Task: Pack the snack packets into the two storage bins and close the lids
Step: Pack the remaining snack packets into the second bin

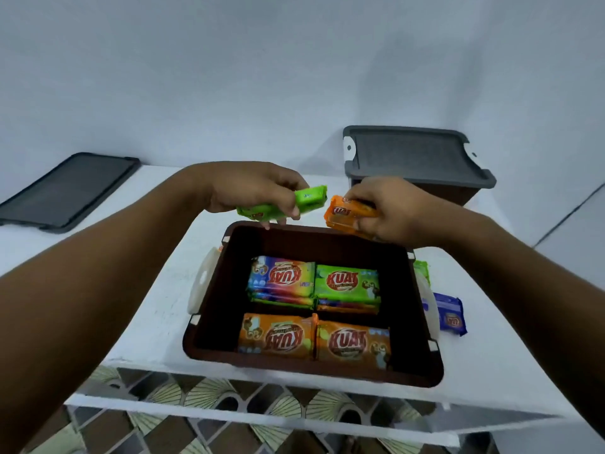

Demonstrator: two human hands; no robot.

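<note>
Progress: approx. past halfway, judging by layout. Shut bin (451, 194) at back R has its lid on, so that one looks done. Open bin (226, 290) in front holds four pkts on top, w/ more showing under the rear pair: mixed-colour pkt (281, 280), green one (347, 283), two orange (275, 335) at front.

L hand (255, 188) has fingers curled round green pkt (281, 204). R hand (386, 211) grips orange pkt (350, 214). Both pkts are held just over the bin's far rim, not yet inside.

Left to do: drop these two in, then blue pkt (451, 314) and spare green pkt (420, 270) lying on table (157, 290) beside bin's R wall. Loose lid (68, 188) sits far L, well apart; it goes on last.
</note>
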